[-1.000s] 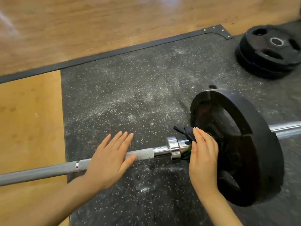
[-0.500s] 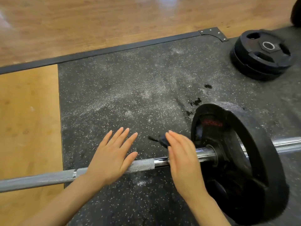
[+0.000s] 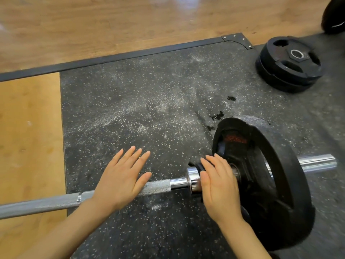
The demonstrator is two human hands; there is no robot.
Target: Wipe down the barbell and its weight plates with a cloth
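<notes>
We steady a barbell [image 3: 61, 200] on a speckled rubber mat [image 3: 141, 101].

Our left hand [image 3: 121, 176] lies flat on the shaft, straight fingers [image 3: 134, 156] spread. Our right hand [image 3: 220, 186] rests over the sleeve beside the chrome collar [image 3: 193, 179], covering a dark clip [image 3: 197, 166], touching the upright plate [image 3: 276, 184]. Stacked plates [image 3: 289, 64] lie well apart.

My barbell [image 3: 56, 201] is dull grey with cross-hatched knurling, turning to bright chrome at the collar [image 3: 193, 179]. Its weight plate [image 3: 280, 184] is matte black with a faded red label. The mat [image 3: 149, 109] is black, flecked white and smeared with chalk. The floor [image 3: 93, 25] is honey-brown wood.
</notes>
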